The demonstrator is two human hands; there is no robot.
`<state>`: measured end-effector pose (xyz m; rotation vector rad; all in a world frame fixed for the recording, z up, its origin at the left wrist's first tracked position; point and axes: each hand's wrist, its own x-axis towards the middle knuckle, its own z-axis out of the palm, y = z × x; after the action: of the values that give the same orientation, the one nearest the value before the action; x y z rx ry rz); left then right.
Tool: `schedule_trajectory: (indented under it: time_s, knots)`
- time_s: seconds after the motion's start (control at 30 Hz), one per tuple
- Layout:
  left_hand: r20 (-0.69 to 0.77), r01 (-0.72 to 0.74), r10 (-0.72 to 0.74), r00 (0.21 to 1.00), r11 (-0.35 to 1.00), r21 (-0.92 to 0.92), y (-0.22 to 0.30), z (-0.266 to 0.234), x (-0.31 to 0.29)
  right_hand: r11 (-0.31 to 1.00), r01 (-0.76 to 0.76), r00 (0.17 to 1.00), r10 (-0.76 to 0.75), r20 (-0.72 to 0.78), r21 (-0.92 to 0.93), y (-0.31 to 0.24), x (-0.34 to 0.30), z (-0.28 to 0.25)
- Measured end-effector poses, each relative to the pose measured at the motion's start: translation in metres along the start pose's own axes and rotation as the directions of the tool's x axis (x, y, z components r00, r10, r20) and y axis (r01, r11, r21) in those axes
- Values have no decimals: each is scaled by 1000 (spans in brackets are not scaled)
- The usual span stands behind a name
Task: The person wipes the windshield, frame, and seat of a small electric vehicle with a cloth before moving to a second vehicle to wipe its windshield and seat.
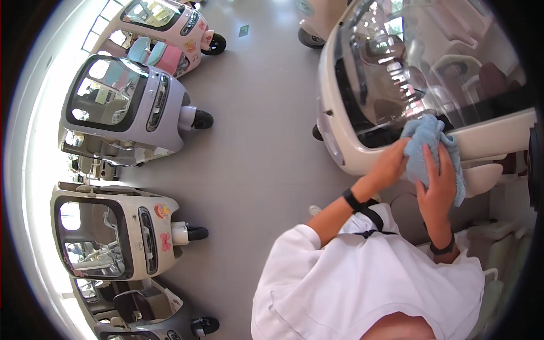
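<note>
A light blue cloth (424,148) is bunched up between my two hands, in front of the lower edge of a cream three-wheeled vehicle's windshield (385,85). My left hand (392,163) grips the cloth from its left side, the fingertips partly hidden by the folds. My right hand (437,184) is pressed over the cloth's front with its fingers bent around it, and a loose end hangs down beside it. The cream body panel (354,158) curves below the glass. Whether the cloth touches the vehicle cannot be made out.
Along the left wall stand several small three-wheeled vehicles, among them a lavender one (167,113) and a cream one with stickers (161,258). Grey floor (255,147) runs between the two rows. A white mirror-like part (481,178) juts out near my right hand.
</note>
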<state>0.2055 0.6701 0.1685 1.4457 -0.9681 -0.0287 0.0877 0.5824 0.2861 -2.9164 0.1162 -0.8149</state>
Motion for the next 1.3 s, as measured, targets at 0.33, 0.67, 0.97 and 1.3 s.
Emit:
schedule_trajectory:
  time_s: [0.33,0.67,0.97,1.3]
  knots:
    - [76,361,-360,930,933,0,-90,-55,-71,988,-153,963,140,231,37,-50,-41,140]
    - [-51,550,-556,830,830,-88,-135,-250,-108,794,-351,884,106,455,497,-168,48,264]
    - [-501,643,-678,538,715,-276,-125,-481,-132,499,-244,791,-394,469,831,-341,227,358]
    - [-660,535,-590,464,781,-322,-90,-670,-163,298,-213,653,-665,363,930,-537,337,424]
